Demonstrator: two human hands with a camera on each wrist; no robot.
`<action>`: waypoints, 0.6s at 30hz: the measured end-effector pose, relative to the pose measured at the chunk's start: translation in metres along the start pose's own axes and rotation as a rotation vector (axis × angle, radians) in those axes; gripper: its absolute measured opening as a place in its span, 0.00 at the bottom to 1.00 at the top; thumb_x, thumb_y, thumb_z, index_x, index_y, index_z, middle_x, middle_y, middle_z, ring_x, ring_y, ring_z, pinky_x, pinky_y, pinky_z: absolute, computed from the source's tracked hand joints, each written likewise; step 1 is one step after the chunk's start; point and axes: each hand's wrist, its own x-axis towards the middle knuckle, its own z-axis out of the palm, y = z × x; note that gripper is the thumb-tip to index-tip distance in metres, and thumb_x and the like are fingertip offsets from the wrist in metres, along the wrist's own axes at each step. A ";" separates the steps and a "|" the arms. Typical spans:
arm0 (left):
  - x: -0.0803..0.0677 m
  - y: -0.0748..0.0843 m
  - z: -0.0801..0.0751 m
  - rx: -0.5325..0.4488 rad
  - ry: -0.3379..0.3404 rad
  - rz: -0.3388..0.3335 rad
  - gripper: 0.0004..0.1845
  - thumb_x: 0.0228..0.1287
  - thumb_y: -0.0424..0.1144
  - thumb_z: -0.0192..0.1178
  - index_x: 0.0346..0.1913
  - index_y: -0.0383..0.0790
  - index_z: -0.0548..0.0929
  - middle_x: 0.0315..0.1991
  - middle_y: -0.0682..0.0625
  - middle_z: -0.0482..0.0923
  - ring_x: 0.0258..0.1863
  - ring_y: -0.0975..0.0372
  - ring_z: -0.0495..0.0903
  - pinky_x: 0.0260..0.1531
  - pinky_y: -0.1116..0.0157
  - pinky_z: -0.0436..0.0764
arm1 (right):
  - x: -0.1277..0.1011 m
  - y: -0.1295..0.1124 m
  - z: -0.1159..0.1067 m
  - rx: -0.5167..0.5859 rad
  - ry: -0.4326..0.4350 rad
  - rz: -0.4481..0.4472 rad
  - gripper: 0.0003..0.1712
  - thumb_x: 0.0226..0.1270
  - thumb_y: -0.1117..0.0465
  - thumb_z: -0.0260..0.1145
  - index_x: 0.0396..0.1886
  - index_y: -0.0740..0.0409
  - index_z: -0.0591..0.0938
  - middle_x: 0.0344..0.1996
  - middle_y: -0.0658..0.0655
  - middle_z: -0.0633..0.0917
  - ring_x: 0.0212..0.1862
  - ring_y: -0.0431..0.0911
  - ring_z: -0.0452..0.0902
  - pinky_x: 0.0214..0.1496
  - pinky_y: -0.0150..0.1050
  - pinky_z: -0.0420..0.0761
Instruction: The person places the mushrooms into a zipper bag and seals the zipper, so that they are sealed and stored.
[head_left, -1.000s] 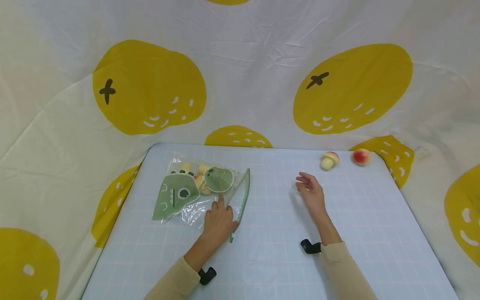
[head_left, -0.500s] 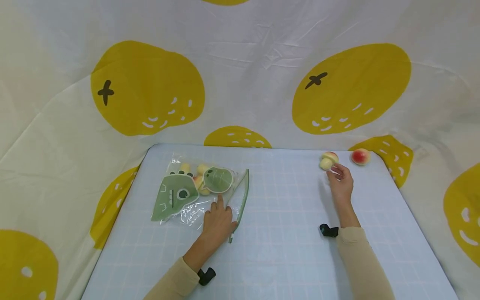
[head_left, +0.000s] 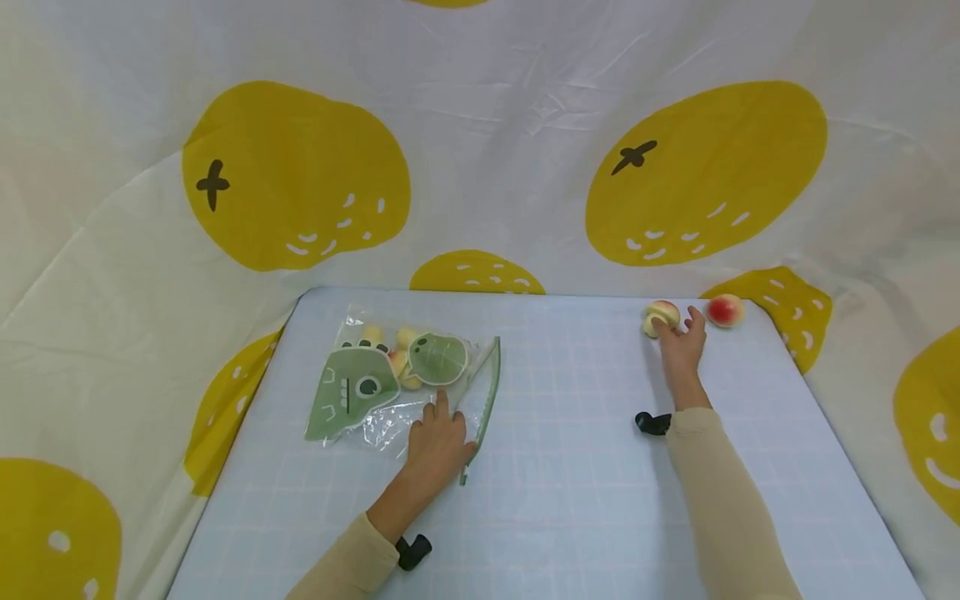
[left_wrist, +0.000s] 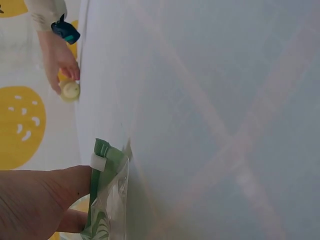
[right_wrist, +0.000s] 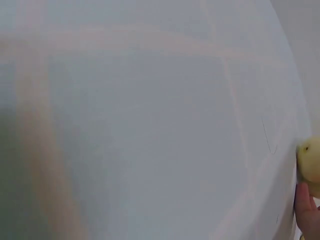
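Observation:
A toy mushroom [head_left: 663, 311], pale yellow with a red-tinged cap, lies near the back right of the table. My right hand [head_left: 682, 346] is at it, thumb by the stem and the other fingers spread at its right side. In the right wrist view a fingertip meets the underside of the yellow mushroom [right_wrist: 311, 162]. On the left lies a clear zip bag [head_left: 386, 417] printed with green dinosaur shapes, several pale yellow pieces inside. My left hand [head_left: 437, 437] rests at its mouth, index finger extended, thumb at the green zip strip [left_wrist: 95, 192].
Right of the mushroom sits a round red-and-cream piece [head_left: 725, 311], close to the back right corner. A pale checked cloth covers the table [head_left: 555, 500]. Behind it hangs a white curtain [head_left: 495, 167] with large yellow fruit prints.
My right hand has moved right and forward from beside the middle of the table to the mushroom, its fingers spreading there. The left hand and the bag have stayed put.

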 end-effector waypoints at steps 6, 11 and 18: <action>0.000 0.000 0.001 0.011 0.004 -0.004 0.31 0.56 0.56 0.72 0.47 0.28 0.83 0.66 0.26 0.64 0.54 0.39 0.73 0.38 0.48 0.80 | 0.007 -0.004 0.004 -0.073 -0.050 0.043 0.50 0.67 0.52 0.68 0.81 0.47 0.51 0.73 0.62 0.55 0.68 0.52 0.58 0.68 0.38 0.63; 0.001 0.000 0.001 0.005 -0.016 -0.015 0.31 0.58 0.55 0.72 0.49 0.28 0.83 0.67 0.26 0.63 0.55 0.40 0.72 0.40 0.48 0.80 | 0.009 -0.005 0.006 -0.164 -0.051 0.024 0.48 0.67 0.52 0.68 0.80 0.54 0.54 0.71 0.65 0.59 0.68 0.54 0.59 0.69 0.42 0.63; 0.001 0.000 0.002 0.006 -0.011 -0.013 0.31 0.57 0.55 0.72 0.47 0.28 0.83 0.66 0.26 0.63 0.55 0.40 0.73 0.39 0.48 0.80 | 0.005 -0.006 0.005 -0.192 -0.044 0.006 0.45 0.66 0.56 0.67 0.78 0.58 0.57 0.70 0.66 0.63 0.65 0.54 0.63 0.67 0.44 0.67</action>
